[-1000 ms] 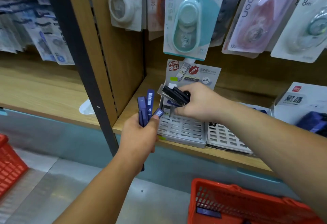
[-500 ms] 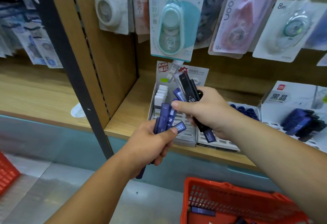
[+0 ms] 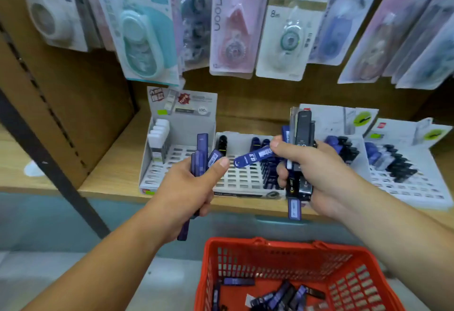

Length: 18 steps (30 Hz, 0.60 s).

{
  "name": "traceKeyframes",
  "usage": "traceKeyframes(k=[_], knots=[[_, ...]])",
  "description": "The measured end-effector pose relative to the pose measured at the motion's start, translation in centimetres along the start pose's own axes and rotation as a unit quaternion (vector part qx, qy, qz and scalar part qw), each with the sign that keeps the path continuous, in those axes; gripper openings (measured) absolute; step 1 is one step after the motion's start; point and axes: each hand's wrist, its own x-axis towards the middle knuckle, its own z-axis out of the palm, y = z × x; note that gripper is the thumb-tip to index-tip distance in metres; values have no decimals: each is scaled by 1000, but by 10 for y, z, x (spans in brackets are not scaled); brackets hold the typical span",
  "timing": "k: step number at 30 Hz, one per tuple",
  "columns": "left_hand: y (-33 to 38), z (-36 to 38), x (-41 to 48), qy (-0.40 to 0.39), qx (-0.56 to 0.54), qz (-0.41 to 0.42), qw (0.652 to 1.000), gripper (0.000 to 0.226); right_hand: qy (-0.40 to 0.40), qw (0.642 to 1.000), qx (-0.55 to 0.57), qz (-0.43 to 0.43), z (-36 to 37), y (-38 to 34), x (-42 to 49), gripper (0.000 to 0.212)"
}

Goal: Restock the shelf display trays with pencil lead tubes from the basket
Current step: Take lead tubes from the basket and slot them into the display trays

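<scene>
Left hand (image 3: pixel 186 188) and right hand (image 3: pixel 317 170) clutch slim, glossy, rectangular lead tubes (image 3: pixel 253 159).

left hand (image 3: pixel 186 188): bare, thumbnail cut short | right hand (image 3: pixel 319 170): bare, thumbnail cut short | forearms (image 3: pixel 110 256): both bare — uncovered along all that shows

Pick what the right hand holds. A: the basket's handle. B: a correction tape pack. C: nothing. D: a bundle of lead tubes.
D: the right hand grips a bundle of dark tubes upright and pinches one blue tube at its fingertips.
</scene>
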Motion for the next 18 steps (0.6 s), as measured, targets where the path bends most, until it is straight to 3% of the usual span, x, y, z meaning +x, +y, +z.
traceKeyframes(k=[6,18], knots=[[11,61,1,-67,-53,-14,996,29,16,1000,6,22,-42,11,-13,12],[4,56,15,-49,-22,-33,998,24,54,986,-142,-74,-47,5,20,13]])
